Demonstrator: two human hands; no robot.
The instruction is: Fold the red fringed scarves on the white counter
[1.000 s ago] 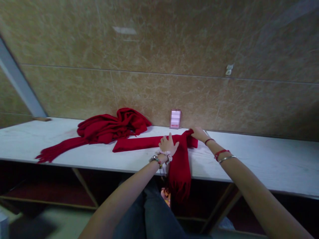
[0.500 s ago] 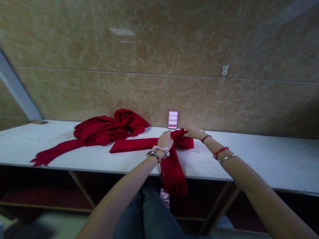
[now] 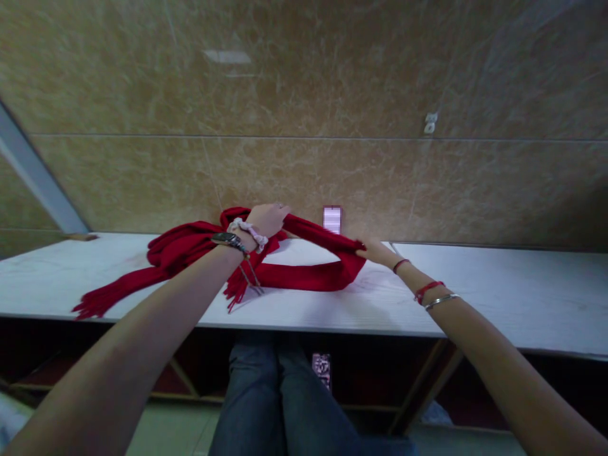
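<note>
A long red scarf [image 3: 304, 276] lies folded over itself on the white tabletop [image 3: 475, 297]. My left hand [image 3: 266, 218] is closed on the scarf's upper layer, lifted above the table at the left, with the fringed end hanging below my wrist. My right hand [image 3: 375, 251] pinches the fold of the scarf at the right, low on the table. Between the two hands the upper layer stretches as a raised band over the lower one.
A heap of more red scarves [image 3: 190, 244] lies behind and left of my left hand, one fringed end trailing toward the front edge. A small phone-like object [image 3: 332, 218] leans on the marble wall. My legs in jeans show under the table.
My left hand has carried the scarf end, which hung over the front edge, up and leftward across the table. My right hand has stayed at the fold.
</note>
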